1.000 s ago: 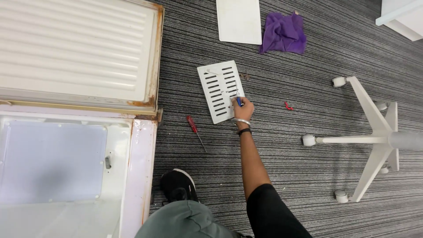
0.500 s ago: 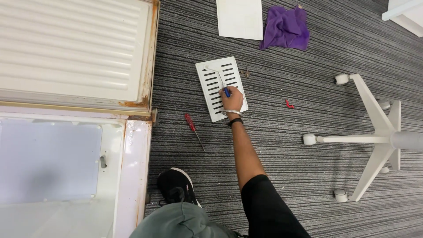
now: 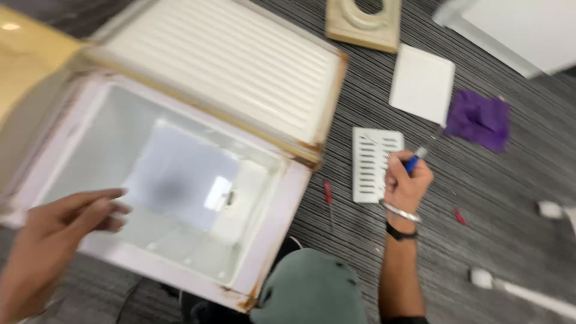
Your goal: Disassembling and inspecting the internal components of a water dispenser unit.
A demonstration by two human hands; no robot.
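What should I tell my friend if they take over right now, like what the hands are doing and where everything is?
Right hand: closed around a blue-handled tool, held just above the white slotted vent panel lying on the striped carpet.
Left hand: open, empty, hovering over the near rim of the open white cabinet, which lies on its back with its door swung open.
Nearby: red-handled screwdriver beside the panel, white flat plate, purple cloth, a small red piece.
Done: the vent panel is off and on the floor.
Left: I cannot tell from this blurred view.
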